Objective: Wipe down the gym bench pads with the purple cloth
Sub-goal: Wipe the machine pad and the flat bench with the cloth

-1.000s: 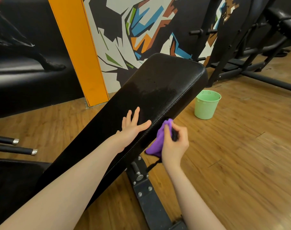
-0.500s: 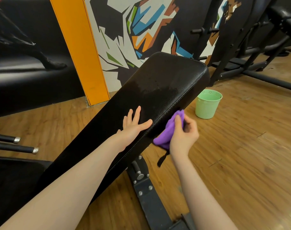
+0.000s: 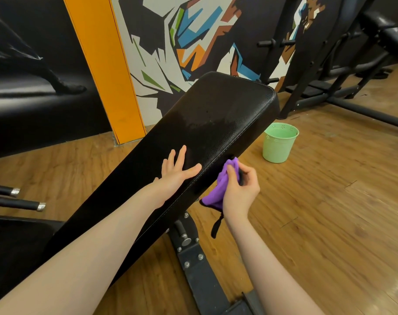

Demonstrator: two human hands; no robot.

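- Right hand (image 3: 239, 192) clenches the purple cloth (image 3: 220, 187) against the back pad's (image 3: 216, 119) right side edge.
- Left hand (image 3: 177, 171) lies flat, fingers spread, on the pad top.
- A green bucket (image 3: 278, 144) stands on the floor at two o'clock of the cloth.

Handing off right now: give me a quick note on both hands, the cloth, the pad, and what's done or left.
Left hand: flat, fingers spread, on the inclined back pad.
Right hand: grips the bunched purple cloth against the pad's right side edge.
Done: a damp-looking patch on the pad's upper face.
Left: the rest of that edge and the seat pad.
Green bucket stands on the floor beyond.
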